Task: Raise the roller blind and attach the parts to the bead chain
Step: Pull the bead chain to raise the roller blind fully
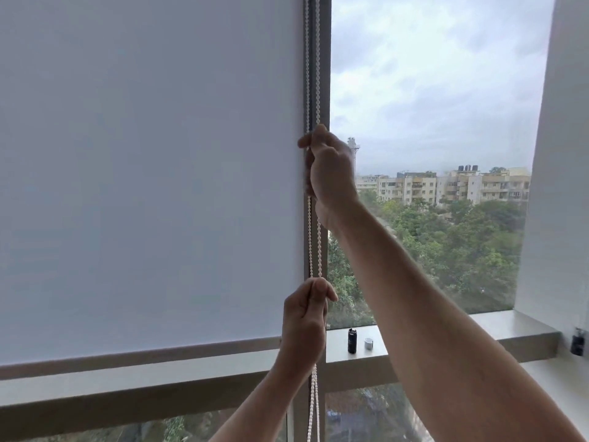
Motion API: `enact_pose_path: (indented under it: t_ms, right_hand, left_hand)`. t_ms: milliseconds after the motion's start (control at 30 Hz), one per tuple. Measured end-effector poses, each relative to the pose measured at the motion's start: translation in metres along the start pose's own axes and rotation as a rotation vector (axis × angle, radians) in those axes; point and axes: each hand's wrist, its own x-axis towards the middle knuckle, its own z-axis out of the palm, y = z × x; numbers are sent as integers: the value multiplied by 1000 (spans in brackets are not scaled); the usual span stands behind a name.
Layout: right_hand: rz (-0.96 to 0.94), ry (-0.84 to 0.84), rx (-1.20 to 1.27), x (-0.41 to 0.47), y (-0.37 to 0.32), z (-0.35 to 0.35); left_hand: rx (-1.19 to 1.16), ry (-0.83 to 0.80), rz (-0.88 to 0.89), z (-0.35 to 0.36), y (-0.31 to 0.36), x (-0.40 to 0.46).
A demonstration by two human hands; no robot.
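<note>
A white roller blind (149, 173) covers the left window pane, its bottom bar (140, 355) hanging a little above the window's cross rail. A white bead chain (314, 244) runs down in two strands along the blind's right edge, in front of the grey window post. My right hand (330, 173) grips the chain high up, fingers closed around it. My left hand (304, 327) pinches the same chain lower down, near the bottom bar. On the sill to the right stand a small black cylindrical part (352, 341) and a small white part (368, 343).
The grey window post (325, 74) stands behind the chain. A grey sill (516, 330) runs along the right pane. A white wall (561, 154) closes the right side, with a small dark fitting (578, 341) on it. Trees and buildings lie outside the glass.
</note>
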Motion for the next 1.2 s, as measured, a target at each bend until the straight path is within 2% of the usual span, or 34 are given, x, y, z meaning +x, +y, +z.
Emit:
enact_pose_path:
  t_ms: [167, 233, 367, 433, 767, 867, 967, 1100, 1200]
  right_hand:
    - [-211, 67, -27, -8, 3, 0]
    - [-247, 63, -36, -15, 6, -1]
    - [-203, 34, -39, -38, 30, -8]
    - [-190, 26, -55, -46, 42, -12]
    - [-215, 42, -138, -90, 95, -35]
    - [-185, 17, -130, -97, 105, -42]
    - [-146, -24, -108, -91, 109, -44]
    - [-78, -126, -123, -79, 103, -54]
    - [22, -116, -142, -58, 91, -65]
  left_hand:
    - [-78, -106, -20, -14, -1, 13]
    - [29, -155, -2, -21, -4, 18]
    - [86, -34, -67, -30, 4, 45]
    - [84, 1, -46, -29, 22, 68]
    - [-84, -134, 2, 17, 144, 153]
    - [-67, -52, -2, 31, 141, 149]
    - [-6, 69, 101, 38, 135, 144]
    - [45, 134, 198, 40, 136, 141]
    - [91, 146, 224, 36, 127, 133]
